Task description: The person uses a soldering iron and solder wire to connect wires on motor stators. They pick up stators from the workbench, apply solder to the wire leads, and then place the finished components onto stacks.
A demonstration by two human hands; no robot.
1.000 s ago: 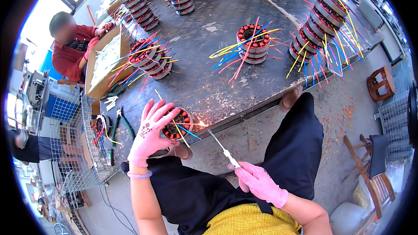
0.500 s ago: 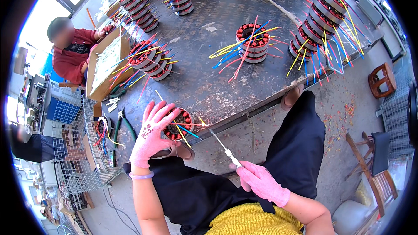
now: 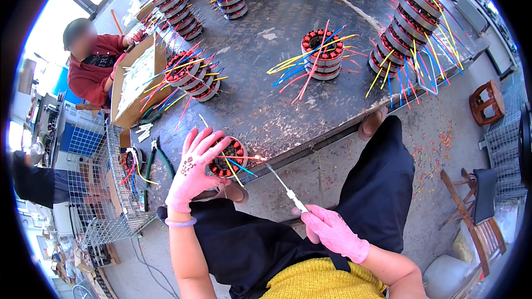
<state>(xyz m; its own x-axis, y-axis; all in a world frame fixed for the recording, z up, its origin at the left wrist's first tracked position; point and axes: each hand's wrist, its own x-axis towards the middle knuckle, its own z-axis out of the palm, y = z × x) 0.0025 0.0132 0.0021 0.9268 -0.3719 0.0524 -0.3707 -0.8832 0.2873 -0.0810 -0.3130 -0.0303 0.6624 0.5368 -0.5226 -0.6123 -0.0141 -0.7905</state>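
At the table's near edge stands a round motor stator [image 3: 238, 149] with dark red windings and red, yellow and blue wires. My left hand [image 3: 191, 174], in a pink glove, curves round its left side, fingers spread over the rim and thumb lower down, steadying it. My right hand [image 3: 335, 232], also pink-gloved, is closed round the white handle of a slim tool [image 3: 280, 180] with a thin metal shaft. The shaft's tip is beside the end of a red wire [image 3: 249, 157] reaching right from the stator. A bright orange glow shows at that wire end.
More stators stand on the dark table [image 3: 266, 116]: a single stack [image 3: 324, 55], a tall leaning stack [image 3: 407, 27] and others behind. Green-handled pliers [image 3: 160, 160] lie left, near a cardboard box [image 3: 138, 83]. A co-worker [image 3: 94, 66] sits beyond it. A wooden stool [image 3: 486, 102] stands right.
The glow at the red wire's end has shifted in shape and looks redder. My hands, the stator and the tool stay nearly still. The co-worker has moved slightly.
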